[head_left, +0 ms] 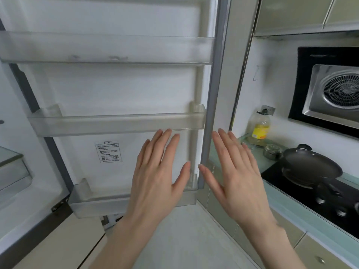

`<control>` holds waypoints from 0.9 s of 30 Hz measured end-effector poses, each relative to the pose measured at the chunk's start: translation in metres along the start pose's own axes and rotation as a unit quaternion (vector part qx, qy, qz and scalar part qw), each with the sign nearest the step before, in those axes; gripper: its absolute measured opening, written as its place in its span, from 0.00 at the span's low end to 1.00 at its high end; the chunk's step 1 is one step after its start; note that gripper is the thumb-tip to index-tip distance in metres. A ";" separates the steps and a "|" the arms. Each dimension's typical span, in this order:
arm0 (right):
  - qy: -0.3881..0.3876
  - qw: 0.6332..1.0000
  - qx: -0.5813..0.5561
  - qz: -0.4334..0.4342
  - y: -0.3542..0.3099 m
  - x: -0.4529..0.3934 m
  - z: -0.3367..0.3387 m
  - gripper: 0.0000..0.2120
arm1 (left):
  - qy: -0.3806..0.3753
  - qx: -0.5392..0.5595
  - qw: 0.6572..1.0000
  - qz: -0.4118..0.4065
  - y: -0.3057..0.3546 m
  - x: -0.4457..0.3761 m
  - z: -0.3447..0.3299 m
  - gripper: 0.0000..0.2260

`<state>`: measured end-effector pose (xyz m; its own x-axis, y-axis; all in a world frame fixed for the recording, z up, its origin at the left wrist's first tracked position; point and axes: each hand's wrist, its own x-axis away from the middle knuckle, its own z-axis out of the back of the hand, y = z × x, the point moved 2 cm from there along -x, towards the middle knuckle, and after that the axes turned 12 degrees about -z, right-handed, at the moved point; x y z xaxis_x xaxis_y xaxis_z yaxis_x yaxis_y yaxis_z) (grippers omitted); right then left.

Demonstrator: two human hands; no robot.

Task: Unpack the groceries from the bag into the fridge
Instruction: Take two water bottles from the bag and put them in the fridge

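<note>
My fingers are spread wide on both hands and hold nothing. The fridge door stands open before me — its three clear shelves carry nothing. My left hand is before the lowest shelf, my right hand beside the door's edge. I see no bag here.

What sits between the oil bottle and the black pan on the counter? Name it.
A small lidded metal pot sits between the oil bottle and the pan, in the head view.
</note>
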<state>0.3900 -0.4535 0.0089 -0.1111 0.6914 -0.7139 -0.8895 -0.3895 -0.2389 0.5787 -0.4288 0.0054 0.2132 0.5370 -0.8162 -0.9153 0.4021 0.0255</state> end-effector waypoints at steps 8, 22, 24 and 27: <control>-0.032 0.989 0.099 -0.103 0.082 0.091 0.087 0.31 | -0.048 0.100 0.994 -0.021 0.100 0.029 -0.038 0.25; -0.052 0.917 0.279 -0.279 0.176 0.274 0.283 0.33 | -0.122 0.246 0.942 -0.192 0.345 0.059 -0.033 0.21; -0.038 0.908 0.289 -0.301 0.181 0.298 0.310 0.33 | -0.130 0.258 0.933 -0.215 0.376 0.061 -0.026 0.22; -0.007 0.894 0.307 -0.326 0.188 0.330 0.352 0.31 | -0.128 0.274 0.921 -0.246 0.422 0.062 -0.013 0.24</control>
<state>0.0307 -0.0843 -0.0402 0.5188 0.6590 -0.5447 -0.8422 0.5036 -0.1929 0.2012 -0.2351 -0.0422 0.6938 0.3195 -0.6454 -0.3915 0.9195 0.0343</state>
